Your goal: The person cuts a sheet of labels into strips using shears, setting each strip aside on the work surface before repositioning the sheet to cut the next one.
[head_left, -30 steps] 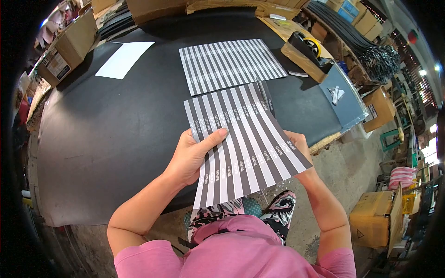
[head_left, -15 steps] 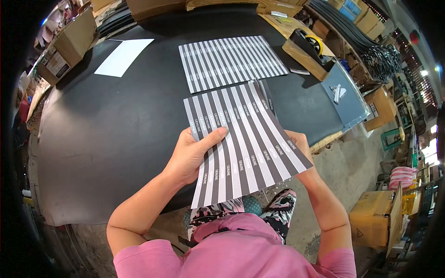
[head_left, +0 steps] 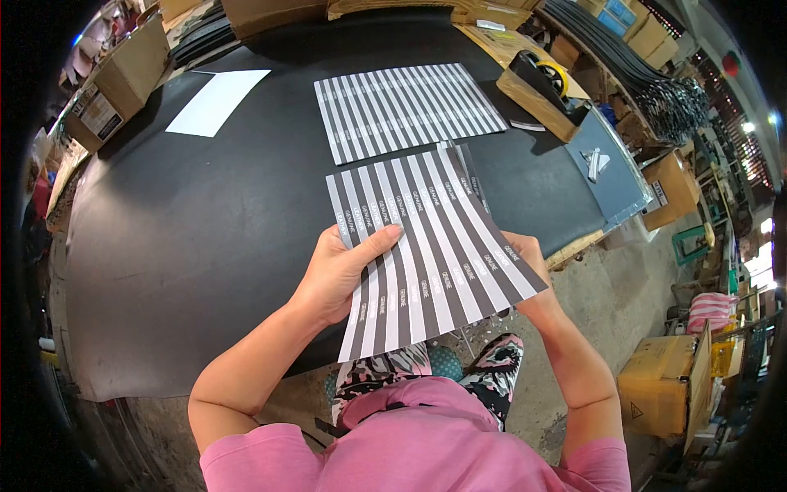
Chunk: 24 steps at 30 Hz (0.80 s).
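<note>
A sheet of dark and light grey stripes [head_left: 426,246], printed with "GENUINE LEATHER", is held up over the table's near edge. My left hand [head_left: 340,275] is closed on its left side, thumb flat on top and fingers underneath. At the right edge, my right hand [head_left: 531,271] is closed against the sheet; its fingers are mostly hidden behind it. The sheet bows between the hands. A narrow dark strip [head_left: 475,184] shows beyond its upper right edge. Farther back, another striped sheet [head_left: 406,111] lies flat on the table.
The black-topped table [head_left: 180,246] bears a white sheet [head_left: 217,102] at the back left. A cardboard tray with a tape dispenser [head_left: 545,78] stands back right, near small pale pieces [head_left: 596,162] on a grey board. Cardboard boxes [head_left: 656,385] are on the floor at right.
The held sheet's lower right corner has shifted slightly left and up, and the sheet bows a little more. Both hands keep nearly the same place.
</note>
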{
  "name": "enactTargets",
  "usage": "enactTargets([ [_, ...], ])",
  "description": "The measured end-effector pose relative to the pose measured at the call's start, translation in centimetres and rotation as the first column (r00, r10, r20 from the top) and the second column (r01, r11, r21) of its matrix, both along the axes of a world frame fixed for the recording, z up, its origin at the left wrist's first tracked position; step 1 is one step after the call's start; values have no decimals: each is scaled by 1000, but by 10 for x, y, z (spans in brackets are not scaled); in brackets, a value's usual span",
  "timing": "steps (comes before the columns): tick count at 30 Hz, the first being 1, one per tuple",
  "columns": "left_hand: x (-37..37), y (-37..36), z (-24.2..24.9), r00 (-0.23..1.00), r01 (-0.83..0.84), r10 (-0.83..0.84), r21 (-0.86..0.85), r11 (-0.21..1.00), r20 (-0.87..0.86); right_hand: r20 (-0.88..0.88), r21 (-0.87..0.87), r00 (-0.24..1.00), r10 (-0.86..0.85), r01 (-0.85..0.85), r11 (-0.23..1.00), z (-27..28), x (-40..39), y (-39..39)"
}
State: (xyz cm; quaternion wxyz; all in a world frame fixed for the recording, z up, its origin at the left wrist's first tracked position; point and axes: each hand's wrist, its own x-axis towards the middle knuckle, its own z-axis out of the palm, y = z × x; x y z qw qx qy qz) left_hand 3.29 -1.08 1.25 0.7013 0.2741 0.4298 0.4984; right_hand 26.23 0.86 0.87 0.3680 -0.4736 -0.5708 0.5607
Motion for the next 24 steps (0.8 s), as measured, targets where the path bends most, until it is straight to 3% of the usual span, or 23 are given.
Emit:
enactTargets([
  [12, -6, 8, -11, 1000, 15, -15, 34, 999, -24, -76, -19, 997, -30, 29, 999, -17, 8, 12],
  [14, -7, 10, -17, 997, -10, 17, 94, 995, -72, -178, -116, 974, -142, 122, 986, 2, 3, 10],
  [16, -6, 10, -18, 992, -30, 50, 161, 986, -120, -243, -278, 962, -127, 56, 959, 22, 8, 5],
  [20, -2, 5, -18, 961, -40, 98, 223, 974, -257, -147, -204, 989, 32, -62, 977, 16, 16, -12],
  [22, 0, 4, -20, 966, -73, 132, 256, 964, -222, -169, -139, 986, -1, -22, 990, 10, 11, -22],
  [24, 2, 2, -16, 966, -64, 119, 234, 970, -230, -148, -217, 989, -10, -23, 976, 14, 12, -28],
])
